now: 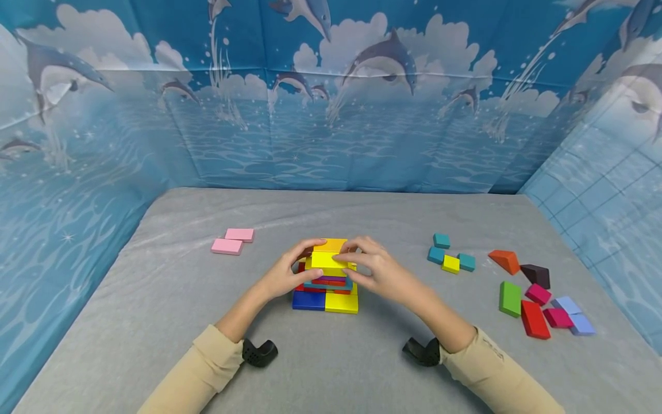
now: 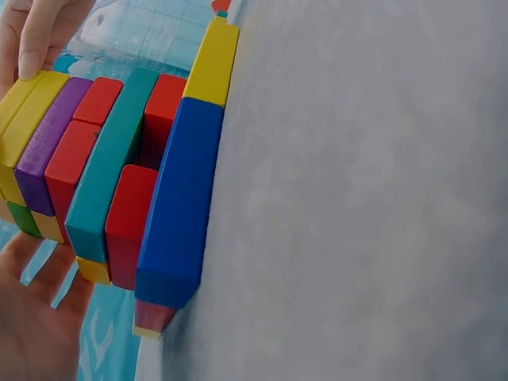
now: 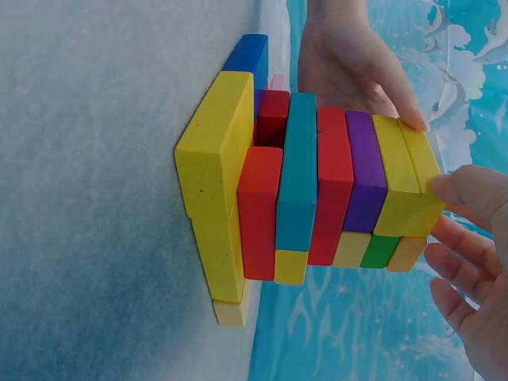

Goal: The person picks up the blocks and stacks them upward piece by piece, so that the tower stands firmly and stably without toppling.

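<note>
A many-coloured stack of wooden blocks stands in the middle of the table, with a yellow block (image 1: 323, 260) on top. My left hand (image 1: 279, 279) grips the top yellow block from the left, thumb at its front edge. From the right, my right hand (image 1: 380, 270) pinches it with thumb and fingers. Below it in the right wrist view are another yellow block (image 3: 394, 163), a purple block (image 3: 365, 171), red blocks and a teal block (image 3: 296, 175). A blue block (image 2: 178, 206) and a yellow block (image 2: 213, 62) lie at the base in front.
Two pink blocks (image 1: 226, 246) lie at the left. To the right sit teal blocks and a yellow block (image 1: 451, 264). Farther right is a loose group including an orange block (image 1: 504, 260), a green block (image 1: 510, 298) and a red block (image 1: 535, 319).
</note>
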A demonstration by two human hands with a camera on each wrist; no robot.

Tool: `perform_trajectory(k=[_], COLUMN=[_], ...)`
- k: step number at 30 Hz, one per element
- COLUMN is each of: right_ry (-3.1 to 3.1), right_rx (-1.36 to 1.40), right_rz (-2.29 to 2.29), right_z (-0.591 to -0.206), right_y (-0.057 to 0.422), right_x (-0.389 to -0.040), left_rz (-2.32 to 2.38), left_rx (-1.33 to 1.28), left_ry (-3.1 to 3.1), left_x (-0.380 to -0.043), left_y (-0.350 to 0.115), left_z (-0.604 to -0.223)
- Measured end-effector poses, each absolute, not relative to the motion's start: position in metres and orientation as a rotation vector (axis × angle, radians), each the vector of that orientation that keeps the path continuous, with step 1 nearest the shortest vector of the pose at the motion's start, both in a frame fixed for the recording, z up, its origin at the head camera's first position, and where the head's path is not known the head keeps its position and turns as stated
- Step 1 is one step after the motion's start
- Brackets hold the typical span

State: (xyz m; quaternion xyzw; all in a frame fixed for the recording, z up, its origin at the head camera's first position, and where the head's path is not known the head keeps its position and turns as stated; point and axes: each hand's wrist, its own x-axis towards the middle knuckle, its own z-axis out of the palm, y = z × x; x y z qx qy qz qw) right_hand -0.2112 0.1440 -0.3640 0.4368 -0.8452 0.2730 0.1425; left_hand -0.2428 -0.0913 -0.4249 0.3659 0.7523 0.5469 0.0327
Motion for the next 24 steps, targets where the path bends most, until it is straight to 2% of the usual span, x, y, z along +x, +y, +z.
perform_trajectory(k=[11,24], right_ry=[-2.665,-2.645], right_rx=[1.062,0.994], right_rz=[0.972,1.139], right_z=[-0.369,-0.381], right_y=[0.144,0.144], right_x=[-0.210,-0.217], left_rz=[1.679,1.717], left_rx=[1.064,1.003], left_ry=[2.311,2.327], left_x=[-0.244,-0.237], left_y=[-0.092,-0.088], left_z=[-0.423,-0.407])
